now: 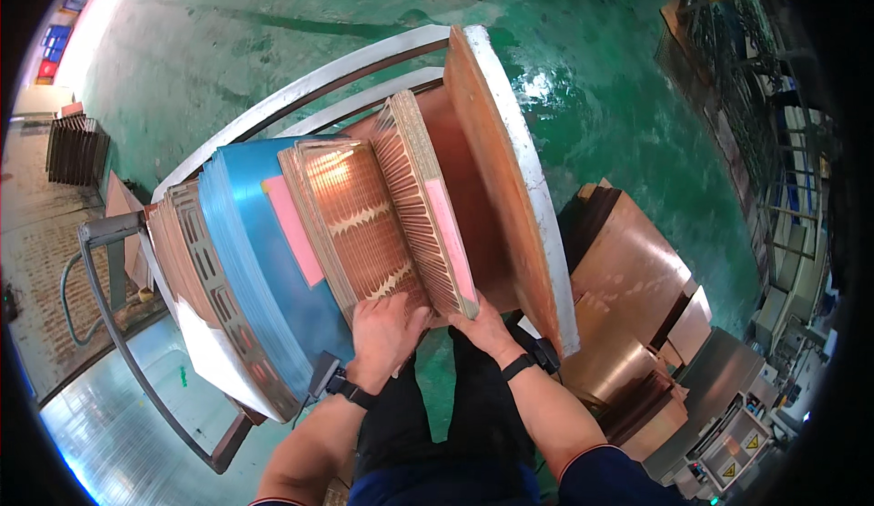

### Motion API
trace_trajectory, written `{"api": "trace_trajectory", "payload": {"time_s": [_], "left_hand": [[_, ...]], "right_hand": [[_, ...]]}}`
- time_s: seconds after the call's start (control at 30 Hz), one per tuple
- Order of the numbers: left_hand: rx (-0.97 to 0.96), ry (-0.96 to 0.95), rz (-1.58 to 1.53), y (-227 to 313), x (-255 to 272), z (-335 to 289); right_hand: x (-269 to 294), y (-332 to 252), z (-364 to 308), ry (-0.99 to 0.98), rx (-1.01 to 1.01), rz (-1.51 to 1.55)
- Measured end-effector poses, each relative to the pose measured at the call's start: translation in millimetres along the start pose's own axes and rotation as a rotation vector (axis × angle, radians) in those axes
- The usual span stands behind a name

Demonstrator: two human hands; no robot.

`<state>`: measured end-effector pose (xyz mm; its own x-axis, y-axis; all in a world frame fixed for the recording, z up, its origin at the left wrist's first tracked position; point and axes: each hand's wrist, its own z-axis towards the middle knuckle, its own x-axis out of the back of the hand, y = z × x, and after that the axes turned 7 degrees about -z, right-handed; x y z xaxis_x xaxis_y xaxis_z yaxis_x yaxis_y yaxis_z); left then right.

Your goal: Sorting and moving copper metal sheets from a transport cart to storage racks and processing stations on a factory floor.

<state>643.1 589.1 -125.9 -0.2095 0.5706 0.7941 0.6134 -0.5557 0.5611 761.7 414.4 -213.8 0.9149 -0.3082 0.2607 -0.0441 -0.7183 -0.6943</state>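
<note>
Step in hand, by appearance: parting copper-patterned panels (353,192). Panels stand directly beyond fingers. Left hand (390,335): fingers bent over near panel edge, grip unclear. Right hand (484,331): fingers closed on near corner of tilted panel bundle (414,210). Next move calls for even edge support. Faces glossy, finely striped, with jagged pale bands; pink strip (449,233) along bundle edge.

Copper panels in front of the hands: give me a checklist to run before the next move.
1. Left hand touching the copper panels: ok, at their lower end.
2. Right hand touching the pink-marked bundle: ok, at its lower corner.
3. Firm grip by both hands: cannot tell from this view.
4. Panels closed flat against the bundle: not ok, they stand open like a book.
5. Hands protected: not ok, both are bare.
</note>
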Motion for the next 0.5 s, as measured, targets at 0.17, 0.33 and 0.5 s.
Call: {"api": "trace_trajectory", "payload": {"time_s": [0.17, 0.33, 0.5], "left_hand": [[0.05, -0.059, -0.133, 55.5, -28.9, 46.4], [0.146, -0.088, -0.074, 64.0, -51.6, 60.1], [0.007, 0.011, -0.216, 109.0, -39.1, 63.5]], "right_hand": [[-18.2, 29.0, 6.5, 0.019, -0.002, 0.055], [-22.9, 12.4, 5.6, 0.056, 0.058, -0.04], [-24.5, 24.9, -2.2, 0.071, 0.095, -0.055]]}}
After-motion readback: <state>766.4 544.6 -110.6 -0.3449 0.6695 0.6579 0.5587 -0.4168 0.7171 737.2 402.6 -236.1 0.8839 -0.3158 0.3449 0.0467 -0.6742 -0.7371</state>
